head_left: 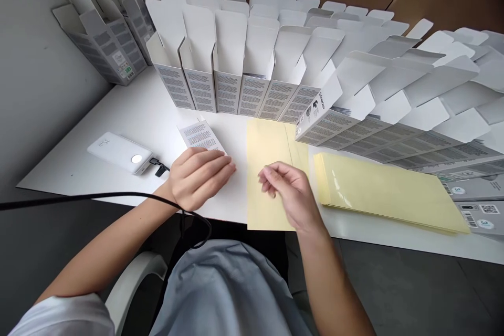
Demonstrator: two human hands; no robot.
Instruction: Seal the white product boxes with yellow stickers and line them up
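Note:
My left hand [202, 176] is curled over the near end of a small white printed box [201, 136], its fingers together and bent. The far end of that box shows lines of text and small raised flaps; the rest is hidden under the hand. To the right, my right hand [289, 189] hovers over a pale yellow sheet [265, 210], fingertips drawn in towards the thumb. Whatever may be between those fingers is too small or hidden to make out. A thin dark line runs across the far part of the sheet.
Rows of upright white cartons [228, 89] with raised flaps line the back. A stack of yellow sheets [394, 189] lies at right, and lying boxes [482, 215] stand beyond it. A white power bank [118, 152] is at left; a black cable [98, 196] crosses my left forearm.

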